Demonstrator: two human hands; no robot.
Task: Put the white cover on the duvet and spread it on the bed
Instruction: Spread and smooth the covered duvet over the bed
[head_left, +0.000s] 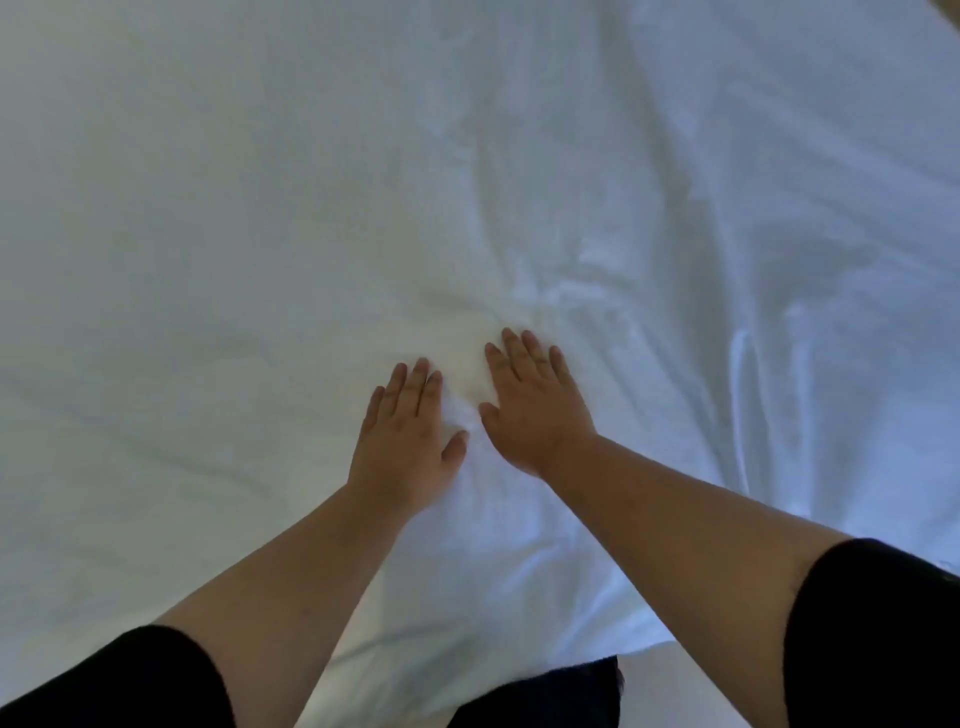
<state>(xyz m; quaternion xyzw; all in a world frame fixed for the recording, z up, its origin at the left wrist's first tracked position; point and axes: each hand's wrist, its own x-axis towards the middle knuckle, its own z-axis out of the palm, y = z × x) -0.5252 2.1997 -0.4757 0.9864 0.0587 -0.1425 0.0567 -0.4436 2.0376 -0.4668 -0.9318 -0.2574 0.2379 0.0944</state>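
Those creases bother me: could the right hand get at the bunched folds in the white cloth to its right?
Probably yes: the right hand lies flat and open on the white cloth, and nothing sits between it and the bunched folds.

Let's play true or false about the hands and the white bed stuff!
1. Both hands lie flat on the white cover. True.
2. The left hand grips a pillow. False: it rests open on the cover; no pillow shows.
3. The right hand reaches farther up the bed than the left. True.
4. The cover is perfectly smooth. False: wrinkles run beyond and to the right of the hands.
5. The sleeves are black. True.
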